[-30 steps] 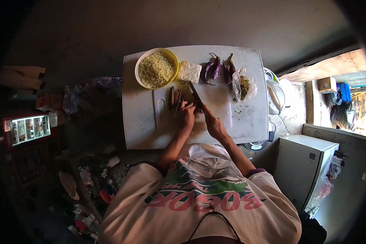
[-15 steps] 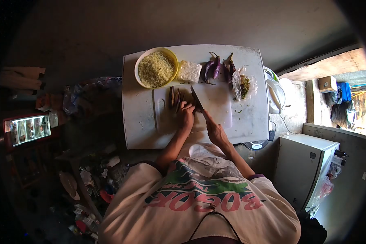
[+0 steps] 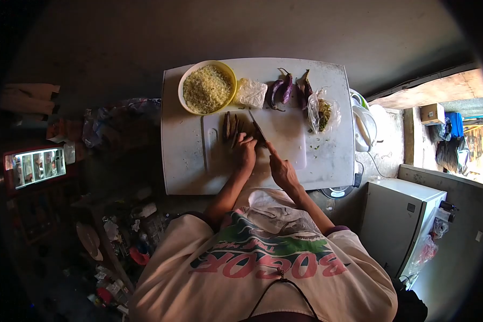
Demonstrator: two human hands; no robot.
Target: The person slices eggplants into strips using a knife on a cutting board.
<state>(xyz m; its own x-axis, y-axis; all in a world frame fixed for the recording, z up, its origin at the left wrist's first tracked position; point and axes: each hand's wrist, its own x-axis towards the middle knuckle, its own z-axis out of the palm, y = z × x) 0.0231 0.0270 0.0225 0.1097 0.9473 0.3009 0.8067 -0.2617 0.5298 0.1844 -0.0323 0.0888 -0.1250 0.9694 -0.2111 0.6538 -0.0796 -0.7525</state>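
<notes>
My right hand is closed round the handle of a knife, its index finger stretched toward the blade. The blade points away from me over a white cutting board. Beside the blade, on its left, my left hand has its fingers curled down on a dark piece of eggplant, mostly hidden under them. Long cut eggplant pieces lie side by side just beyond those fingertips. Whole purple eggplants rest on the table past the board.
On the white table stand a yellow bowl of pale chopped food, a clear plastic-wrapped white pack and a plastic bag with greens. A white fridge stands at the right, a cluttered shelf at the left.
The knife and my right hand have shifted slightly left and turned a little. My left hand stays almost in place on the eggplant.
</notes>
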